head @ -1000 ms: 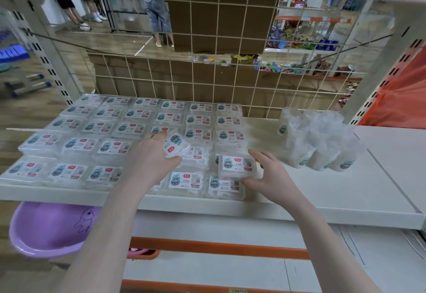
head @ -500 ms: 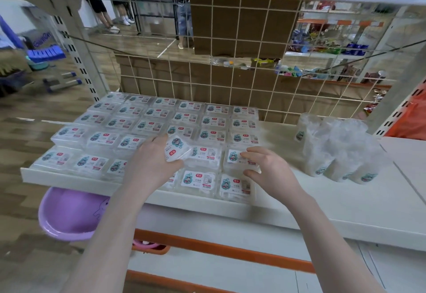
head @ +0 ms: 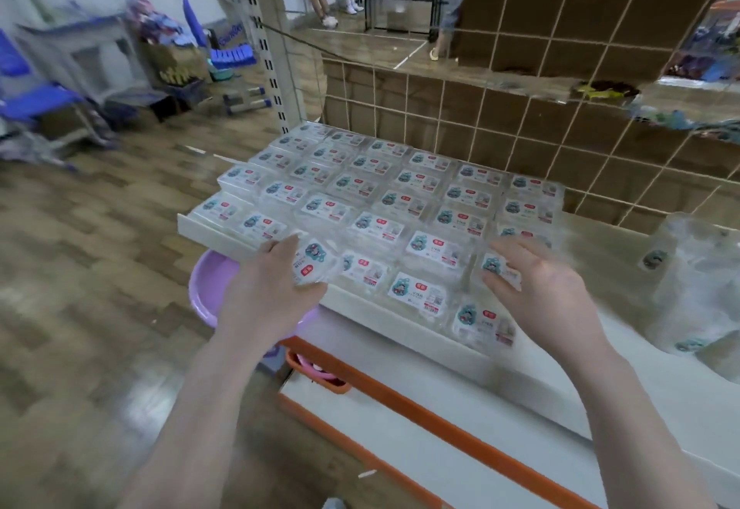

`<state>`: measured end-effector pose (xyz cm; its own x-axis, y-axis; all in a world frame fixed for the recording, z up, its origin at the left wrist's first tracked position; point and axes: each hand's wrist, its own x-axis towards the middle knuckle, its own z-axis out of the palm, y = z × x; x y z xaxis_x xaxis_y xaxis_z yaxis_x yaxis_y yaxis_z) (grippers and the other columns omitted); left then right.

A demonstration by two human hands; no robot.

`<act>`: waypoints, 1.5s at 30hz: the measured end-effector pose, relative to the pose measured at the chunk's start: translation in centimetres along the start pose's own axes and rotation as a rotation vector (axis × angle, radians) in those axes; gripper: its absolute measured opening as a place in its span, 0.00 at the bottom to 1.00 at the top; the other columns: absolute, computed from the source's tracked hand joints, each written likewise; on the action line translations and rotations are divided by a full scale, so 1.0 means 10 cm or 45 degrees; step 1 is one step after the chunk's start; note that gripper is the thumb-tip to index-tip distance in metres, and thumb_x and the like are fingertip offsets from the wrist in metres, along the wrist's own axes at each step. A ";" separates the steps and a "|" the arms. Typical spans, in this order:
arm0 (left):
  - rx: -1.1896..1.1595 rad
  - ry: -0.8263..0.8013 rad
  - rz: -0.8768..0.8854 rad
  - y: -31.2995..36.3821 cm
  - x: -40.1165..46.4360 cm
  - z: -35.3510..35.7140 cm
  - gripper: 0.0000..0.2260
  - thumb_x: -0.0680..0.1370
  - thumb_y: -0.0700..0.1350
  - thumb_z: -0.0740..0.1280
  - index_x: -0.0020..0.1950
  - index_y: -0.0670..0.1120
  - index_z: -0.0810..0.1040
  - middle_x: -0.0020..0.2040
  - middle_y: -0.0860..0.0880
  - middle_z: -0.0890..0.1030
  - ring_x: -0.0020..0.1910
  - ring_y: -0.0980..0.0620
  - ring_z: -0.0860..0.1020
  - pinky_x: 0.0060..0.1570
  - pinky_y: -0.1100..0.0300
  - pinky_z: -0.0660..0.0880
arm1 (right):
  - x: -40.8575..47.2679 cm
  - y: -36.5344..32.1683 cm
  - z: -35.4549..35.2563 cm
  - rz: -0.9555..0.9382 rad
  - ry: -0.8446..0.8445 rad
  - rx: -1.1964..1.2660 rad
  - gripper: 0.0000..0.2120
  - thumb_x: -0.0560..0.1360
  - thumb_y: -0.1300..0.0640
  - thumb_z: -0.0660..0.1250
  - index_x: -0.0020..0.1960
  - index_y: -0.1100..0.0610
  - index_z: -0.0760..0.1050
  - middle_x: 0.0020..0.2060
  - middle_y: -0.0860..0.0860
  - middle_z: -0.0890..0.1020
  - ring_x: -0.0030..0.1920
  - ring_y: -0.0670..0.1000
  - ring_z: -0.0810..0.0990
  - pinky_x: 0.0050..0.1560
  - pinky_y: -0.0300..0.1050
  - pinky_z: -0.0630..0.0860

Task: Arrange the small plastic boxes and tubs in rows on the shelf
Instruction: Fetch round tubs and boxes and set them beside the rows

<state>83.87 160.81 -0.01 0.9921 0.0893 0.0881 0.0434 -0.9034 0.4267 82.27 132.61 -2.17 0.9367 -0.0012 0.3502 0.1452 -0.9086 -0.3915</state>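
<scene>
left hand [head: 267, 289] grips a tilted box [head: 313, 261], label turned sideways; right hand [head: 541, 289] hovers, fingers loosely spread, holding nothing.

Clear glossy plastic boxes [head: 432, 246] with paper labels lie on a smooth matt shelf [head: 624, 384].

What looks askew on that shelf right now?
One small box is off the grid: the left hand holds it tilted, label turned sideways, at the front edge of the shelf. The other boxes lie flat in rows.
</scene>
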 end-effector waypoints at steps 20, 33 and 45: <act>-0.175 0.287 -0.483 -1.20 0.48 -0.48 0.17 0.70 0.56 0.68 0.50 0.47 0.73 0.48 0.50 0.74 0.48 0.48 0.74 0.41 0.56 0.69 | 1.36 -1.45 1.21 -0.269 -0.277 0.006 0.20 0.76 0.52 0.65 0.66 0.56 0.72 0.62 0.54 0.75 0.62 0.56 0.72 0.60 0.49 0.69; -0.102 0.226 -0.602 -1.20 1.21 -0.23 0.17 0.72 0.55 0.68 0.52 0.44 0.73 0.51 0.48 0.74 0.48 0.47 0.73 0.39 0.58 0.66 | 1.77 -1.45 1.44 -0.152 -0.392 -0.020 0.21 0.77 0.47 0.61 0.68 0.52 0.68 0.66 0.49 0.71 0.64 0.52 0.70 0.60 0.48 0.69; -0.158 0.144 -0.566 -1.04 1.33 -0.07 0.26 0.71 0.58 0.69 0.60 0.42 0.68 0.57 0.49 0.69 0.55 0.48 0.72 0.41 0.58 0.66 | 1.79 -1.31 1.47 -0.204 -0.417 0.021 0.22 0.78 0.46 0.58 0.69 0.55 0.68 0.66 0.51 0.71 0.65 0.52 0.68 0.61 0.47 0.67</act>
<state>96.49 171.64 -2.66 0.8610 0.5075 -0.0329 0.4399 -0.7107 0.5490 101.79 150.64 -3.32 0.9536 0.2770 0.1183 0.3012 -0.8795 -0.3684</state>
